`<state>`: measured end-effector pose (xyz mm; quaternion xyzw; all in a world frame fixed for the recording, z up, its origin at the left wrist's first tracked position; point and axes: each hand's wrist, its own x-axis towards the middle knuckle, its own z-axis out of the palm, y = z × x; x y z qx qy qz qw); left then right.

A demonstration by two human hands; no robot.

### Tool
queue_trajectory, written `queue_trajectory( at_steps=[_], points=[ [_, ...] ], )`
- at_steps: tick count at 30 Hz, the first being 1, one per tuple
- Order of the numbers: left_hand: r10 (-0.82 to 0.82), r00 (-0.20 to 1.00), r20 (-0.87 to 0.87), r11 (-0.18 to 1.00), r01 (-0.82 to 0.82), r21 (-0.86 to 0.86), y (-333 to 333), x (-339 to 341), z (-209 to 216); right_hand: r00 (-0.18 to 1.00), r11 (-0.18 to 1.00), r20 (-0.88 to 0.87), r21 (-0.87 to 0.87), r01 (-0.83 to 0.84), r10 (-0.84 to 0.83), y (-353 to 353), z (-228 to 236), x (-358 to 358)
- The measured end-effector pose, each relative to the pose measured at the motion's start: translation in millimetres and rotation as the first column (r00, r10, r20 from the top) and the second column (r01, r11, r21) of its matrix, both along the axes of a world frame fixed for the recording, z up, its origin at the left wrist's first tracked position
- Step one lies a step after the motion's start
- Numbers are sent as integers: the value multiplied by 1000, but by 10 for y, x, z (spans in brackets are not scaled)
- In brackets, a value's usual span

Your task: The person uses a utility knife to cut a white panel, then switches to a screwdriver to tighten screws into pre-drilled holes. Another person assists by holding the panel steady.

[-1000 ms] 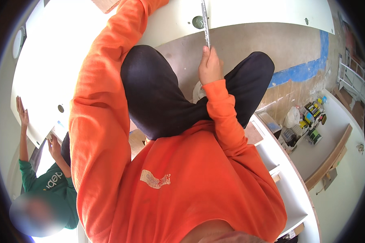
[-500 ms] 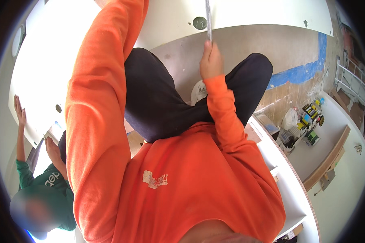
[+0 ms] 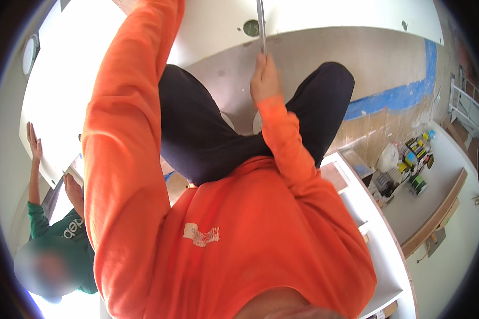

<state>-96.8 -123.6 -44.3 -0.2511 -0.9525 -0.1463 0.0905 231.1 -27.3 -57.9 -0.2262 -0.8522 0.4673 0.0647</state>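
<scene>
My right hand (image 3: 266, 81), in front of my bent knees, is closed around the lower end of a thin grey metal rod (image 3: 261, 24). The rod runs up past the edge of a large white panel (image 3: 324, 15), beside a round hole (image 3: 251, 27) in it. Beyond the top of the picture the rod's far end is hidden. My left arm (image 3: 125, 127), in an orange sleeve, stretches up along the left side, and its hand lies outside the picture.
At the left a person in green (image 3: 64, 234) has both hands at a bright white panel (image 3: 64, 90). A white open cabinet frame (image 3: 378, 223) stands at my right. Past it are tools and packages (image 3: 410, 159), a wooden strip (image 3: 434, 212), blue tape (image 3: 388, 101) and a ladder (image 3: 465, 101).
My right hand and the rod have shifted a little to the left, away from my right thigh. My head view has moved slightly too. The rod stays in my grip.
</scene>
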Motion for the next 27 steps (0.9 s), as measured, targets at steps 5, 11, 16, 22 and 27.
queue_trajectory(
  at_steps=[5, 11, 16, 22, 27],
  points=[
    [-416, 684, 599, 856, 72, 512, 162, 549, 531, 991, 995, 136, -103, -2, 16, 64, 211, -345],
    [-581, 329, 745, 810, 135, 571, 119, 687, 606, 976, 969, -217, -235, -80, 27, 166, 52, -194],
    [-527, 360, 770, 849, 187, 494, 132, 633, 629, 998, 936, 32, -351, -38, 53, 128, -9, 191],
    [-170, 966, 197, 969, 128, 211, -54, 221, 241, 998, 994, 49, -111, -21, 26, 42, 4, 227],
    [-123, 982, -146, 986, 103, -133, -69, 302, -92, 992, 995, 121, -88, 38, -27, 67, 183, -138]
  ],
)
